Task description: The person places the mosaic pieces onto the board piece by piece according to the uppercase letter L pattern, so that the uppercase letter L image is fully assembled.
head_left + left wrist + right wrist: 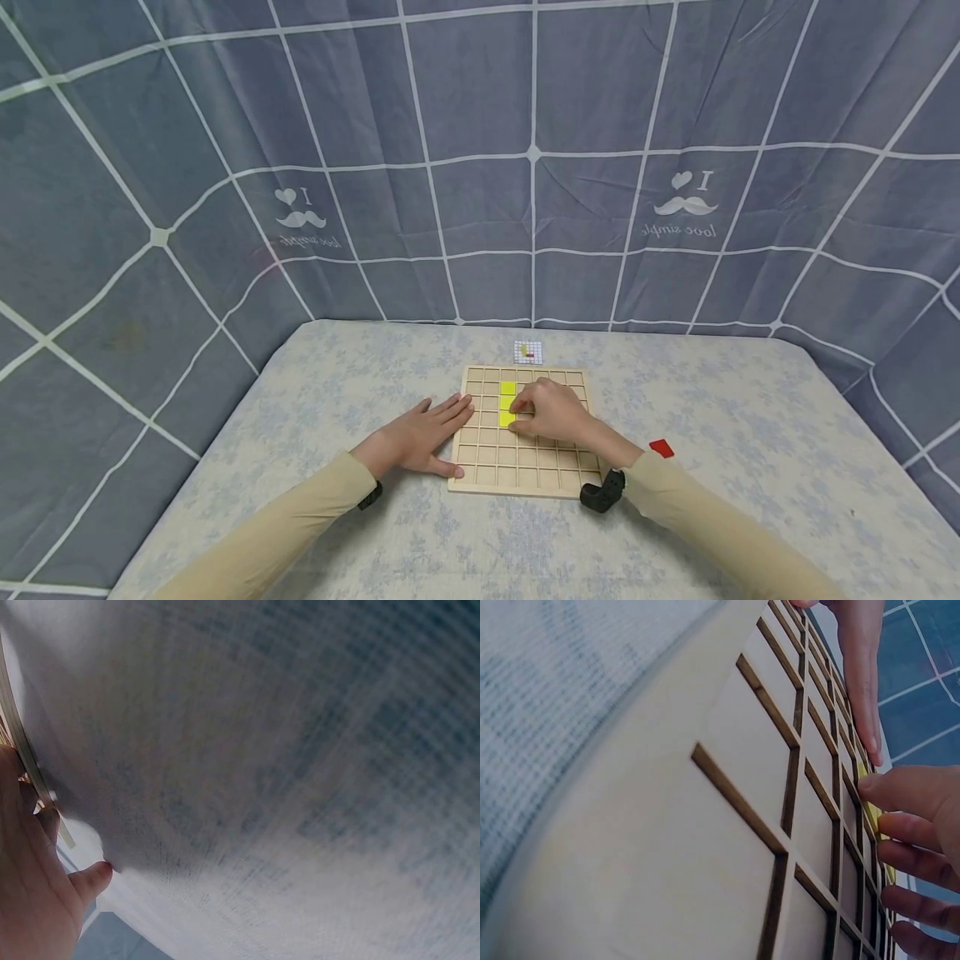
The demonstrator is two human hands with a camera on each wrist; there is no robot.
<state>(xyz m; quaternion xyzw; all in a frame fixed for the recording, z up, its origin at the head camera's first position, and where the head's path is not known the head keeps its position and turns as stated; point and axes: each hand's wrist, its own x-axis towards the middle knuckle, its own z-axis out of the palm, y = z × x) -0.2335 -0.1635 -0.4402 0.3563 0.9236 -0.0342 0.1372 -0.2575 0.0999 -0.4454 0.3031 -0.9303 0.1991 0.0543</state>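
The right hand pinches the lowest yellow square tile on a pale wooden gridded board, apparently seating it, gentle release probably needed next, the spread left hand touching the board's left edge.

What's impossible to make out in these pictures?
Head view: the small card, its fine details too tiny.
Head view: squares of the board covered by the right hand.
Left wrist view: most of the board, cut off by the left edge.
Right wrist view: the yellow tiles, partly hidden behind fingers.
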